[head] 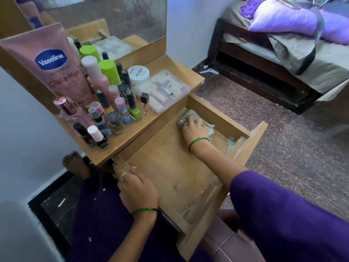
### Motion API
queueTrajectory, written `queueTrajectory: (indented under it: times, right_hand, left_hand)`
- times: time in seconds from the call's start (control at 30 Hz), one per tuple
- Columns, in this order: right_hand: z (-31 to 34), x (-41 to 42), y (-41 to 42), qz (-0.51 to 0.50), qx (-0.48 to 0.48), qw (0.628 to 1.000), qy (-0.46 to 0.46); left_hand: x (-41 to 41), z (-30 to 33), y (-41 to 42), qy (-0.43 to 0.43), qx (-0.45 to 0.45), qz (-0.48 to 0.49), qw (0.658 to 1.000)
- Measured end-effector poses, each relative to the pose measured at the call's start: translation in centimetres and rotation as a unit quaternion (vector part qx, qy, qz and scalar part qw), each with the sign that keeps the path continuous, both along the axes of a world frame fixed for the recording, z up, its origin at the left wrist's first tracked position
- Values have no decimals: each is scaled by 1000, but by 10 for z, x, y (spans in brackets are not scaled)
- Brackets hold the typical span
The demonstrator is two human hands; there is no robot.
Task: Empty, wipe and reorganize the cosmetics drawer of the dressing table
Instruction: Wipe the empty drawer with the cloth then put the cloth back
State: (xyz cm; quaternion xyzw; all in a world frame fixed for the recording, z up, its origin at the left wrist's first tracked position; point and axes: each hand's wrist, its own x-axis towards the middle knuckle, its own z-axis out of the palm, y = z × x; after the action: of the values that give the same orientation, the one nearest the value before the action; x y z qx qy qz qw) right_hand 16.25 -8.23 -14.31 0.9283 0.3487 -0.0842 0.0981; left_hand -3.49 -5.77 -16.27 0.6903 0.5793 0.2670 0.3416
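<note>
The wooden drawer (253,140) of the dressing table stands pulled out, with nothing in it but a cloth. My right hand (194,129) presses a grey-green cloth (190,115) against the drawer floor at the far inner corner. My left hand (136,186) grips the drawer's left side wall near the tabletop, thumb inside the drawer. On the tabletop (188,72) stand a pink Vaseline tube (51,63), several nail polish bottles (115,110), a white nail polish remover tub (138,74) and a clear plastic box (162,89) of small cosmetics.
A mirror (113,17) rises behind the tabletop. A bed (283,53) with a purple pillow stands to the right across a speckled floor. A white wall is on the left. My lap in purple cloth lies below the drawer.
</note>
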Motion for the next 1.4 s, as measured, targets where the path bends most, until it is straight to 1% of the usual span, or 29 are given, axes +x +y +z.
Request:
queueTrajectory:
  times: [0.07, 0.13, 0.2, 0.23, 0.3, 0.37, 0.43, 0.5, 0.63, 0.73, 0.87, 0.97, 1.03, 1.1, 1.2, 1.27, 1.33, 1.4]
  right_hand:
    - [1, 0, -13, -40, -11, 999, -4]
    - [1, -3, -24, -76, -46, 996, -5]
    - [8, -3, -31, -102, -89, 991, 9]
    - [17, -1, -32, -113, -93, 989, 26]
    - [39, 5, -27, -127, -47, 990, 50]
    - [59, 10, -17, -123, 37, 992, 11]
    - [65, 11, -4, -105, 111, 988, -18]
    - [54, 12, 4, -79, 120, 989, 19]
    - [12, 13, 2, -93, 66, 984, 136]
    - [-5, -5, 0, -82, 67, 982, 159]
    - [-9, -55, 5, 15, 36, 980, 196]
    - [-10, -85, 5, 124, 2, 965, 232]
    - [-11, -93, 3, 197, 6, 952, 236]
    - [-9, -91, 2, 245, 17, 945, 214]
    - [-3, -84, 0, 314, 1, 937, 153]
    - [4, -81, -7, 354, -9, 925, 140]
    - [15, -79, -21, 389, -34, 906, 161]
    - [29, -74, -34, 408, -80, 887, 199]
  left_hand:
    - [0, 1, -1, 3, -5, 2, 1000]
    - [-1, 2, -1, -2, -7, 2, 1000]
    - [0, 4, -1, -7, -4, 1, 1000]
    - [0, 4, -1, -9, -1, 0, 1000]
    - [0, 5, -1, -11, 1, 1, 1000]
    - [1, 5, -1, -12, -2, 3, 1000]
    - [1, 5, 0, -14, -5, 0, 1000]
    - [1, 6, 0, -15, -9, 2, 1000]
    - [2, 8, -1, -25, -1, 7, 1000]
    - [2, 6, -1, -29, 6, 8, 1000]
    - [2, 5, -1, -34, 5, 13, 999]
    - [3, 6, -1, -36, 7, 16, 999]
    - [2, 6, -2, -37, 12, 13, 999]
    - [2, 6, -3, -36, 13, 14, 999]
    - [2, 3, -1, -37, 8, 13, 999]
    - [3, 3, -1, -53, -3, 13, 999]
    - [4, 4, -1, -93, -26, 17, 995]
    - [5, 6, -2, -129, -36, 23, 991]
